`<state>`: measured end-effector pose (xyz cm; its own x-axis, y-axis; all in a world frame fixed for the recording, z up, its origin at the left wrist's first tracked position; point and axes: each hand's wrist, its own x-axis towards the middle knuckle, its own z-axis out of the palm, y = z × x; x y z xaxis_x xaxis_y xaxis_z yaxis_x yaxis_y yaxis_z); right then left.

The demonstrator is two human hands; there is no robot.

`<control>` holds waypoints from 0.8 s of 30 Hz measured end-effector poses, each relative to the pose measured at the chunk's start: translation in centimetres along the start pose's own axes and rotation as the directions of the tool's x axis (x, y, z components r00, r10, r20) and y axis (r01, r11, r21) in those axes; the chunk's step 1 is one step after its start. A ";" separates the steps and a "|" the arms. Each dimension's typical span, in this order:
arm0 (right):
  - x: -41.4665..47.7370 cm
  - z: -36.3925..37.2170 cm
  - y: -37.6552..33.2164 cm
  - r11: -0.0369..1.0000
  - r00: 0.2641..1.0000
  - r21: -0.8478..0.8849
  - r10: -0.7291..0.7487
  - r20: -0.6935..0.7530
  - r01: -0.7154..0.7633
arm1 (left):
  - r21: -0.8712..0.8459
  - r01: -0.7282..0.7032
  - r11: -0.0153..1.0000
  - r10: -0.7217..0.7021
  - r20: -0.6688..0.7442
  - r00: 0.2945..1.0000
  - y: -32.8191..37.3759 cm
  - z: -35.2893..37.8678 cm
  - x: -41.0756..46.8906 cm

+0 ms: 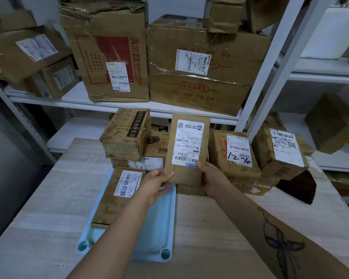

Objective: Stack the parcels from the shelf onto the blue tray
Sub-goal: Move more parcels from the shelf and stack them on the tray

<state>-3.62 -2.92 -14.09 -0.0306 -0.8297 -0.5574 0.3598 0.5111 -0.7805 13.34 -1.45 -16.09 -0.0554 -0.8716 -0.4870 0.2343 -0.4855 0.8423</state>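
Observation:
I hold a flat brown parcel (187,148) with a white shipping label upright above the table. My left hand (156,184) grips its lower left corner and my right hand (211,178) grips its lower right edge. The light blue tray (159,228) lies on the table below my left arm. One long brown parcel (117,196) with a white label lies flat on the tray's left half. The held parcel hangs just beyond the tray's far right corner.
Several cardboard parcels (127,135) are piled on the wooden table (220,228) behind the tray, some to the right (236,154). Large boxes (199,67) fill the white metal shelf (79,97) above. A shelf upright (270,67) stands at right.

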 end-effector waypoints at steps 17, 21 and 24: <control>0.1 -0.1 -2.2 0.999 1.000 -0.052 -0.012 -0.017 0.011 | -0.076 -0.195 0.978 0.196 0.009 0.981 2.4 1.4 0.0; 0.2 -0.1 -2.4 0.998 1.000 -0.054 -0.021 -0.013 0.020 | -0.077 -0.208 0.975 0.209 0.009 0.978 2.6 1.4 0.2; 0.0 -0.1 -2.5 0.997 0.999 -0.064 -0.036 0.011 0.037 | -0.074 -0.209 0.975 0.210 0.008 0.978 2.7 1.3 0.3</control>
<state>-4.63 -4.20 -12.15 -0.0331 -0.8503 -0.5253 0.2979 0.4933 -0.8172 12.69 -3.10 -13.69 -0.0128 -0.9548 -0.2970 0.3114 -0.2861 0.9062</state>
